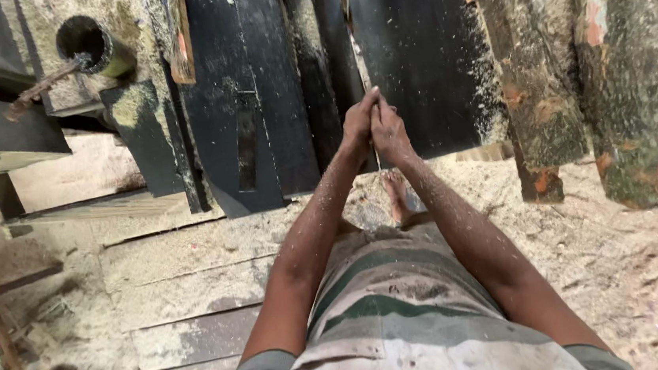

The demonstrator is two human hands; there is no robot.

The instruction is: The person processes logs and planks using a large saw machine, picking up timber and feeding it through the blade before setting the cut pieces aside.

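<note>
**Both hands on the saw blade, sawdust everywhere**

We look straight down at a sawdust-covered floor [637, 261], pale and loose on the right, with dusted planks [188, 292] laid across the near left. Far across the scene stands the dark machine bed [266, 95], black panels flecked with dust, reaching from left of centre to right of centre.

Two rough logs [621, 80] lie on the far right, bark peeling to orange patches, side by side and just beside the machine's right edge.

Our striped shirt [404, 321], green and pale bands, fills the near centre. Both forearms run from it toward the machine, dusted with fine chips.

A round open pipe [86, 43] sits far left, its rim crusted yellow-green, a rusty rod touching its mouth.

The thin saw blade [357, 51] runs near-to-far down the middle of the machine, narrow and toothed, its near end hidden between our hands.

Left hand [357, 123] and right hand [389, 132] meet at centre, pressed against each other, fingers closed on the blade from either side.

A bare foot [397, 195] shows just below the hands, on the sawdust.
</note>
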